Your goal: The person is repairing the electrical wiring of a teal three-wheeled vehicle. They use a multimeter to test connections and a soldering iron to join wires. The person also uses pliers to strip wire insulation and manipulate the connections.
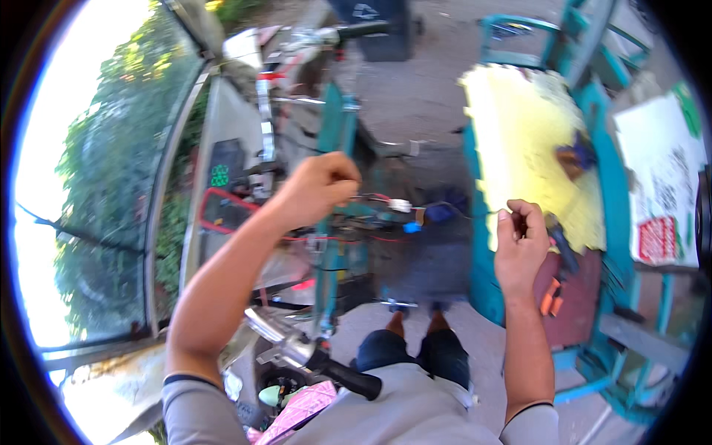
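My left hand (pixel 319 189) is closed at the centre-left, pinching wiring whose red lead runs to a white connector (pixel 399 205). My right hand (pixel 523 241) has curled fingers pinching a thin dark wire at the edge of a pale yellow sheet (pixel 534 119). Between my hands, the wiring carries a small blue piece (pixel 411 227) and a dark blue bundle (pixel 439 213). Dark-handled pliers (pixel 564 245) lie beside my right hand, near an orange-handled tool (pixel 550 297). A blurred brown and blue item (pixel 575 156) rests on the yellow sheet.
A handlebar grip (pixel 348 374) crosses below my left arm. A cluttered frame (pixel 334 119) stands at left beside a glass panel (pixel 104 208). A dark bin (pixel 374 33) is at top, a teal bench frame (pixel 593 96) at right, with a white printed board (pixel 660 178).
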Demonstrator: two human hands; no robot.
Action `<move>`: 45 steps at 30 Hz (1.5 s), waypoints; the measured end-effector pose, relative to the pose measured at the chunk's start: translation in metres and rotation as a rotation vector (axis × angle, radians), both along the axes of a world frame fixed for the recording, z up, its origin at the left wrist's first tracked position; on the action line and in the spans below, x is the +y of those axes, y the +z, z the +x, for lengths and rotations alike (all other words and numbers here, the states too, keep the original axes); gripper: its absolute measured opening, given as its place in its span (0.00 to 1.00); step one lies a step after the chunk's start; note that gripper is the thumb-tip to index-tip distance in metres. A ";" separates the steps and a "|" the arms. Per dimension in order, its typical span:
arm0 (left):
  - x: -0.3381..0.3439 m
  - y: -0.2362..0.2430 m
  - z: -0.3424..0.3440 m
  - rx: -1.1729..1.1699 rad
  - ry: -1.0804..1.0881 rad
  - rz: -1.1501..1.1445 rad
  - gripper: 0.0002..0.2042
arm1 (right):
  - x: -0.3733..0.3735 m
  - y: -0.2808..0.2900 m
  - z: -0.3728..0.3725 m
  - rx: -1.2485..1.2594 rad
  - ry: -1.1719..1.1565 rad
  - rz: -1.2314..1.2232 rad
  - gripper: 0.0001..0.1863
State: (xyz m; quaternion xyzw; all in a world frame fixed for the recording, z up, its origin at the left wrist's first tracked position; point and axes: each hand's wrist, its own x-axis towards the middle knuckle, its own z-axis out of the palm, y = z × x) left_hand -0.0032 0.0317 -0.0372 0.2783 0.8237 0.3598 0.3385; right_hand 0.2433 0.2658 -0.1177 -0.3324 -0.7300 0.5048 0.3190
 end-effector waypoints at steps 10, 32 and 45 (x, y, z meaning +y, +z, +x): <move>-0.001 -0.005 0.008 -0.033 -0.022 0.085 0.02 | 0.111 -0.057 0.189 -0.849 -0.057 0.278 0.22; -0.013 -0.031 -0.034 0.086 -0.112 0.151 0.04 | 0.003 -0.014 0.160 -0.632 0.125 0.162 0.28; -0.025 -0.047 -0.105 0.749 -0.631 -0.135 0.15 | -0.155 -0.044 0.167 -0.447 0.080 -0.017 0.38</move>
